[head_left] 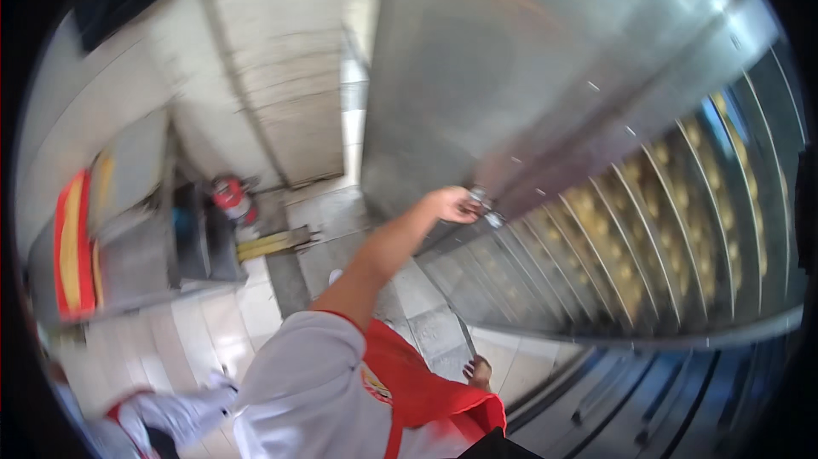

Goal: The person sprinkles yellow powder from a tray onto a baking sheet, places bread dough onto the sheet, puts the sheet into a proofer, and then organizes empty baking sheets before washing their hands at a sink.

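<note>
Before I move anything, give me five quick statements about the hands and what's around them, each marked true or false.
1. The left hand is at the metal handle. True.
2. The right hand is on that handle too. False: it is low beside the apron, away from the handle.
3. The apron is blue. False: it is red.
4. Rows of yellowish pieces show on the right of the picture. True.
5. The red-and-yellow striped thing is at the right edge. False: it is toward the left edge.
</note>
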### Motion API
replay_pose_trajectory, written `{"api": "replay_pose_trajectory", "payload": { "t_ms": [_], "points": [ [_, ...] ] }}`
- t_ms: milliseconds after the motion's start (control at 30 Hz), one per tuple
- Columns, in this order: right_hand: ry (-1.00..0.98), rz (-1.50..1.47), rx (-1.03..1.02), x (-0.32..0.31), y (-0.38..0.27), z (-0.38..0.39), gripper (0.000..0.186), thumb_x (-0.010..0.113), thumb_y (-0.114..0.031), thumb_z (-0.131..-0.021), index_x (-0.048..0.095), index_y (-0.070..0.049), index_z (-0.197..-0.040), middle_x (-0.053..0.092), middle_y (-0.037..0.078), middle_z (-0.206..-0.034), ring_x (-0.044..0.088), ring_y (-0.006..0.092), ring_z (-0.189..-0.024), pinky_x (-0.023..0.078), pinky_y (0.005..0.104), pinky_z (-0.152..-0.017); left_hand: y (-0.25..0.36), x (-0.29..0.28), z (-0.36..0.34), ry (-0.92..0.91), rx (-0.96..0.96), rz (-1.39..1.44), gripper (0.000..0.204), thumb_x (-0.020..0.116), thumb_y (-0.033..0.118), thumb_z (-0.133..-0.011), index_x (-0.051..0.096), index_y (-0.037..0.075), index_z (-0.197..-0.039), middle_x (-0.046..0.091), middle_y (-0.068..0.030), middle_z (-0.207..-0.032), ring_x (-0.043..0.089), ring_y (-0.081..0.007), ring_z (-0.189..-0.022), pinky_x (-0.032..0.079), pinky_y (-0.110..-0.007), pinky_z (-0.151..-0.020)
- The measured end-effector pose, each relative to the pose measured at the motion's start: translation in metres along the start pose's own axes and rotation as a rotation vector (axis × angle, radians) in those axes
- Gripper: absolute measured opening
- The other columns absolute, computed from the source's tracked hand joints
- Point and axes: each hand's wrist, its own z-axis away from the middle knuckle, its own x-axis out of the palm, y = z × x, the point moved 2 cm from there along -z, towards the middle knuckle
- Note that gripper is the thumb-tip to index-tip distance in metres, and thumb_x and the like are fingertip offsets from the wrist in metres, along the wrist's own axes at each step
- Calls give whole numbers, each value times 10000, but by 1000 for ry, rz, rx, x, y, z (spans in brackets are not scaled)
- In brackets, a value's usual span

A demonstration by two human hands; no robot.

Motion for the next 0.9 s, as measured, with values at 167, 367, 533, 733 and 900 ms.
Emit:
{"api": "replay_pose_trajectory", "payload": {
  "t_ms": [167,367,533,733,900],
  "points": [
    [-63,129,97,4,35,22,330,531,-244,-818,502,-77,-1101,516,88,-929,536,216,-754,454,365,-619,-76,23,86,502,349,-333,454,618,391,-758,511,75,-1064,442,-84,-1030,480,-256,-937,448,-418,-792],
    [-206,407,127,81,65,23,289,540,-254,-823,494,-64,-1035,495,84,-843,499,201,-646,414,338,-525,-237,-132,332,566,387,9,250,565,345,-839,574,103,-901,540,-18,-784,548,-156,-722,465,-297,-608],
    [-329,659,110,194,93,51,267,547,-263,-826,488,-53,-981,478,81,-771,468,189,-556,382,316,-448,-436,-258,615,931,655,614,376,618,347,-781,541,147,-1089,540,-51,-1019,539,-209,-898,447,-371,-813],
    [-480,818,-69,386,122,129,258,556,-273,-831,481,-40,-915,457,78,-685,431,174,-448,343,290,-355,-602,-274,858,1321,1022,916,356,600,334,-791,499,119,-1055,519,-46,-1075,520,-210,-953,441,-366,-795],
    [-789,778,-231,598,135,270,374,530,-376,-837,476,-105,-1089,513,53,-827,501,189,-672,447,353,-625,-644,-267,939,1350,1067,1112,350,574,323,-813,484,108,-1074,509,-70,-1027,496,-219,-920,427,-365,-804]
  ]
}}
